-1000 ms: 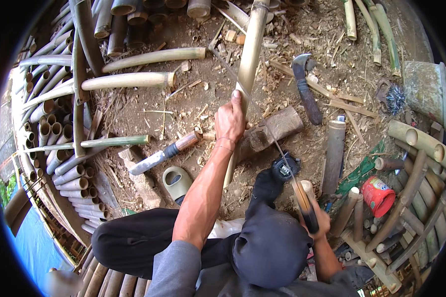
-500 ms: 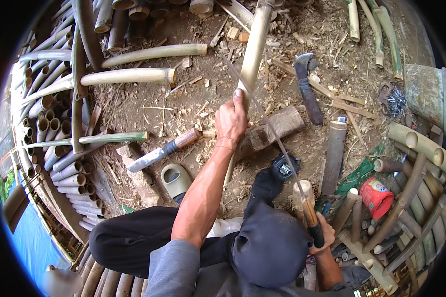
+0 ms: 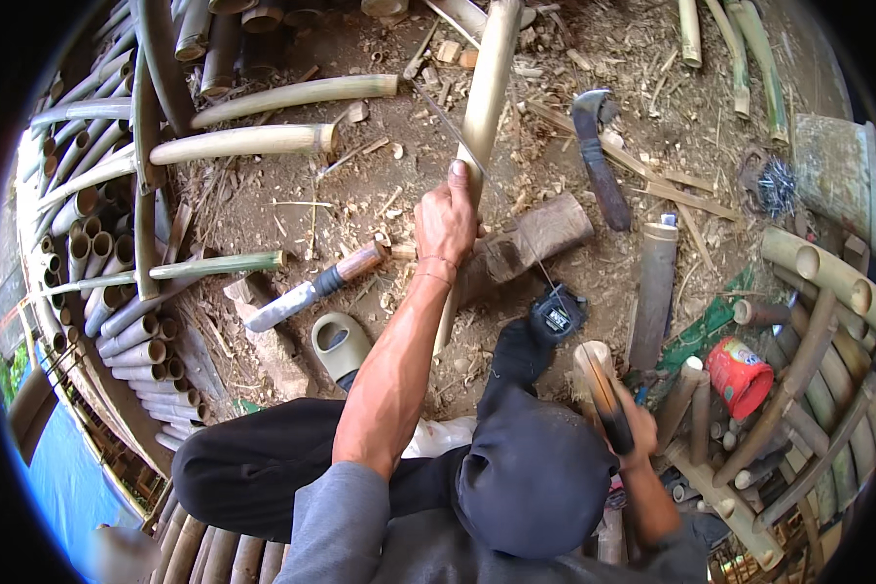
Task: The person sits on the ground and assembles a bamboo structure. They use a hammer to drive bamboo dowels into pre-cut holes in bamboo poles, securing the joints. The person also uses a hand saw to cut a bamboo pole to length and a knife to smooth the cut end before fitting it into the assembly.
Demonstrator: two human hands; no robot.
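Head camera view: the left hand [image 3: 446, 224] is closed around a pale bamboo pole [image 3: 487, 102], thumb laid along its upper side, while the right hand [image 3: 640, 428] grips the dark end of a wooden handle [image 3: 608, 404]. From that handle a long, thin blade [image 3: 477, 165] slants forward, blurred in its nearer part, and crosses the pole just beyond the left thumb. The pole lies in front of the person, its far end cut off by the upper edge and its near end passing the wooden block [image 3: 555, 234]; whether it bears on that block cannot be told. The left fist seems placed to steady the pole against the blade, with the arm nearly straight for firmness. A dark cap [image 3: 535, 477] hides the lap and what lies under it. Left of the pole, a knife with a wrapped handle [image 3: 287, 304] lies near an olive clog [image 3: 341, 346]; on the right are a hooked blade [image 3: 599, 161] and a red container [image 3: 740, 375]. An upright bamboo stub [image 3: 591, 358] stands close to the handle and could crowd the right hand.
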